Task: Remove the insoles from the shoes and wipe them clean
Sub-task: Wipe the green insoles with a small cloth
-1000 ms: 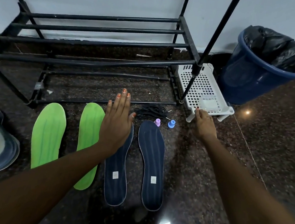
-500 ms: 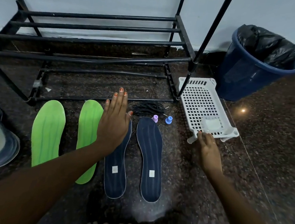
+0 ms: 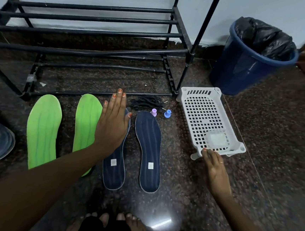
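Four insoles are lying flat in a row on the speckled stone floor (image 3: 188, 183): two green insoles (image 3: 43, 131) in smooth foam, and two navy insoles (image 3: 147, 151) with ribbing (small white patch near each heel). The left hand (image 3: 113, 124) is still lying over one navy toe, fingers straight and together. The right hand (image 3: 215, 168), fingers relaxed, is touching the near edge of the white perforated plastic tray (image 3: 184, 91), which is now sitting further out from the rack (image 3: 82, 19).

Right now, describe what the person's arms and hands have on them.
No sleeves, gloves or watch show. The left hand has orange-painted nails. The right hand wears a thin ring on one finger, and its one visible nail looks orange.
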{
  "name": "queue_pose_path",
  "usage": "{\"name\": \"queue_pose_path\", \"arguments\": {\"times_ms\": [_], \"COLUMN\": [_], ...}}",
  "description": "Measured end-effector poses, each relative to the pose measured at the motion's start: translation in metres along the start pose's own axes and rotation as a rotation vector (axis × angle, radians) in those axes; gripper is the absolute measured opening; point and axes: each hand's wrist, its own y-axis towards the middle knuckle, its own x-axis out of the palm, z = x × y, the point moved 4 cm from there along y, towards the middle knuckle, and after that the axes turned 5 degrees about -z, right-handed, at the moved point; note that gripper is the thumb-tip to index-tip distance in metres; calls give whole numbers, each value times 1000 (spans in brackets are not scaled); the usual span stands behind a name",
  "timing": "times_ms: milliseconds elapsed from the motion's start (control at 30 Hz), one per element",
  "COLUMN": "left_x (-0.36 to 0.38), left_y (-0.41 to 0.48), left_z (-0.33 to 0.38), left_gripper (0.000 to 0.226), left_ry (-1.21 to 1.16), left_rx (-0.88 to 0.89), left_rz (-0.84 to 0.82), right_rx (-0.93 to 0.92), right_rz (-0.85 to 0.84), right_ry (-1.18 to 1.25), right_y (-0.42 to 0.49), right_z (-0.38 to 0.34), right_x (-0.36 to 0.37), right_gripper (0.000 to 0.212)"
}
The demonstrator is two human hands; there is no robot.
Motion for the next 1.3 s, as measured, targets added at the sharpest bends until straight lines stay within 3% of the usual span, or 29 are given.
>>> {"name": "queue_pose_path", "arguments": {"times_ms": [200, 333, 433, 667, 1167, 1300], "left_x": [1, 4, 7, 10, 17, 17], "left_y": [-14, -17, -13, -5, -8, -8], "left_z": [8, 9, 10, 13, 23, 22], "left_gripper": [62, 58, 58, 61, 62, 62], "left_ry": [-16, -15, -14, -25, -61, -56], "left_rx": [-10, -5, -1, 0, 20, 24], "left_rz": [-44, -63, -86, -112, -117, -116], "right_rx": [63, 233, 387, 532, 751, 736], "right_rz": [23, 92, 48, -205, -207, -109], "right_ry": [108, 134, 192, 199, 302, 386], "right_y": [3, 25, 51, 81, 84, 80], "right_z": [7, 27, 47, 59, 64, 68], "right_x": [-12, -21, -20, 1, 4, -6], "right_gripper": [52, 29, 19, 20, 20, 20]}}
